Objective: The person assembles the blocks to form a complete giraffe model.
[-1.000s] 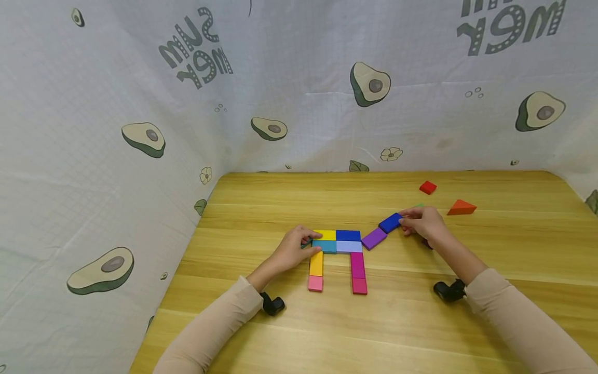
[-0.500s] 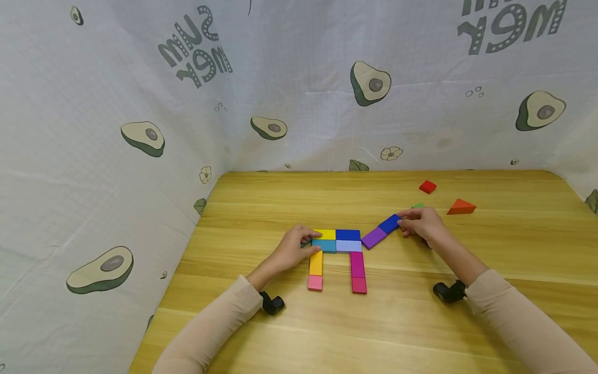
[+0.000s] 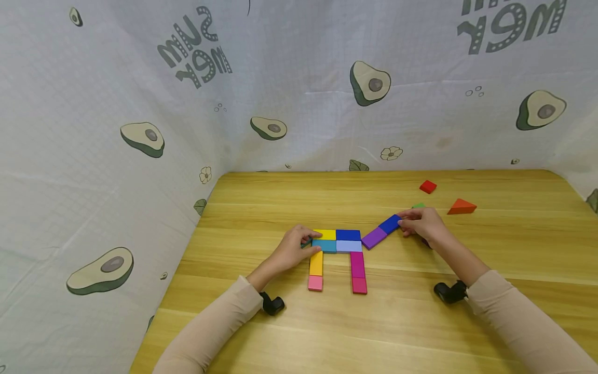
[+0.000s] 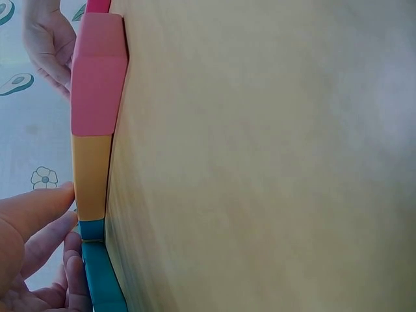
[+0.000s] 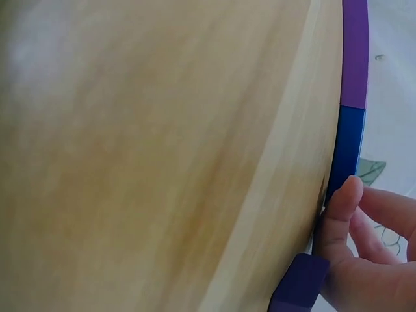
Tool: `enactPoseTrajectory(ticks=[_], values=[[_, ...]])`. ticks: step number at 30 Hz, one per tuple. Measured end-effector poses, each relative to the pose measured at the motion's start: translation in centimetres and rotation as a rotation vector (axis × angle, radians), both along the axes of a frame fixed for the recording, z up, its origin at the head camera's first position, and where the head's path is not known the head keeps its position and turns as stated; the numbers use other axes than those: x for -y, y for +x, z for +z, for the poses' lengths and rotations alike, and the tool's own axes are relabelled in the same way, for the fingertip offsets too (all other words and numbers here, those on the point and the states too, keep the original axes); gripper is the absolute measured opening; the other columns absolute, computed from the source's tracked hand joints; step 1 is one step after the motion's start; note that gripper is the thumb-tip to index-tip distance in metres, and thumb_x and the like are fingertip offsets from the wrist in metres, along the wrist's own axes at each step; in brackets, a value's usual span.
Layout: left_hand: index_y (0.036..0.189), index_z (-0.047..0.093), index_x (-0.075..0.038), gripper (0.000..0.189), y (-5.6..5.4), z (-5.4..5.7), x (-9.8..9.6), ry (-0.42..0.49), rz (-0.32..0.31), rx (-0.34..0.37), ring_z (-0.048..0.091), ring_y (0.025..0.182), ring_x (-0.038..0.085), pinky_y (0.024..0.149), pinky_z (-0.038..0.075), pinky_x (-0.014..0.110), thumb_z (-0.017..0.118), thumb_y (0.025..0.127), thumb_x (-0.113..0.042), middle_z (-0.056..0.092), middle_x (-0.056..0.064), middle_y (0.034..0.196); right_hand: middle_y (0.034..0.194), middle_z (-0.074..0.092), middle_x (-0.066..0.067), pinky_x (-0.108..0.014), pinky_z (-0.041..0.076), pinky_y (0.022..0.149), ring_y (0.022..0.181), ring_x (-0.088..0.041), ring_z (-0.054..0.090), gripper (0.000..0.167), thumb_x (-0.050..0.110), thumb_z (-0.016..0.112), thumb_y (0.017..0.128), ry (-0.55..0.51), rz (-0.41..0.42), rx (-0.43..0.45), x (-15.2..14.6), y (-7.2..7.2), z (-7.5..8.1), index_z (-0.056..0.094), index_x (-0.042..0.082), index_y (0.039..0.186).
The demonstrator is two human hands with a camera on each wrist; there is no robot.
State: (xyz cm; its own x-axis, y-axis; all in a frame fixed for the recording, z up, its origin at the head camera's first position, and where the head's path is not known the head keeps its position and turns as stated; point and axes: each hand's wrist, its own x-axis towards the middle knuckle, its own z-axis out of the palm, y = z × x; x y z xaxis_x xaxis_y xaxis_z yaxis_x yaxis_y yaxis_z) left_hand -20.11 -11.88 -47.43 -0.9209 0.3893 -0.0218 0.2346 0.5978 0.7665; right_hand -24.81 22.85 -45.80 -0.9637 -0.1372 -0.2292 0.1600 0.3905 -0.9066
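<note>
In the head view my left hand (image 3: 293, 248) rests on the left end of a block figure, its fingertips on the yellow block (image 3: 328, 235) and its thumb by the teal block (image 3: 327, 246). A dark teal block (image 4: 104, 276) lies partly under that hand. At the right, my right hand (image 3: 422, 224) pinches the outer end of a blue block (image 3: 389, 224). That block lies end to end with a purple block (image 3: 374, 238), slanting up from the figure. A dark purple block (image 5: 300, 283) lies below the right hand, mostly hidden in the head view.
Dark blue (image 3: 348, 235) and light blue (image 3: 349, 246) blocks form the figure's right half. Its legs are orange (image 3: 316, 263) over pink (image 3: 315, 283), and magenta blocks (image 3: 357, 265). Red (image 3: 427, 187), orange-red triangular (image 3: 462, 207) and green (image 3: 418, 206) blocks lie behind the right hand.
The blue block in my right hand has shifted slightly and now lines up more evenly with the purple block. My left hand has stayed in place.
</note>
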Motion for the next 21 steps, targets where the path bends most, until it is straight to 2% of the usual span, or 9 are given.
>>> enactPoseTrajectory(ticks=[9, 17, 21], values=[[0.125, 0.069, -0.006, 0.032, 0.0, 0.0, 0.0, -0.004, -0.003, -0.004, 0.051, 0.096, 0.02, 0.088, 0.047, 0.033, 0.072, 0.094, -0.016, 0.059, 0.006, 0.11, 0.088, 0.067, -0.01, -0.025, 0.056, 0.066, 0.067, -0.014, 0.065, 0.04, 0.006, 0.062, 0.099, 0.03, -0.027, -0.063, -0.9, -0.3, -0.3, 0.054, -0.018, 0.129], [0.125, 0.069, -0.006, 0.033, 0.0, 0.0, 0.0, -0.005, -0.005, -0.006, 0.051, 0.096, 0.02, 0.087, 0.047, 0.033, 0.072, 0.094, -0.016, 0.059, 0.005, 0.11, 0.092, 0.061, -0.006, -0.022, 0.053, 0.064, 0.071, -0.008, 0.06, 0.044, 0.017, 0.07, 0.095, 0.108, -0.14, -0.202, -2.1, -0.2, 0.0, 0.06, -0.012, 0.127], [0.126, 0.069, -0.007, 0.033, 0.0, 0.1, 0.0, -0.014, -0.006, -0.008, 0.051, 0.096, 0.019, 0.088, 0.047, 0.03, 0.071, 0.094, -0.017, 0.059, 0.005, 0.111, 0.09, 0.061, 0.0, -0.019, 0.053, 0.065, 0.073, 0.0, 0.058, 0.045, 0.017, 0.073, 0.093, 0.108, -0.174, -0.257, -2.7, -0.1, -0.1, 0.061, -0.011, 0.126]])
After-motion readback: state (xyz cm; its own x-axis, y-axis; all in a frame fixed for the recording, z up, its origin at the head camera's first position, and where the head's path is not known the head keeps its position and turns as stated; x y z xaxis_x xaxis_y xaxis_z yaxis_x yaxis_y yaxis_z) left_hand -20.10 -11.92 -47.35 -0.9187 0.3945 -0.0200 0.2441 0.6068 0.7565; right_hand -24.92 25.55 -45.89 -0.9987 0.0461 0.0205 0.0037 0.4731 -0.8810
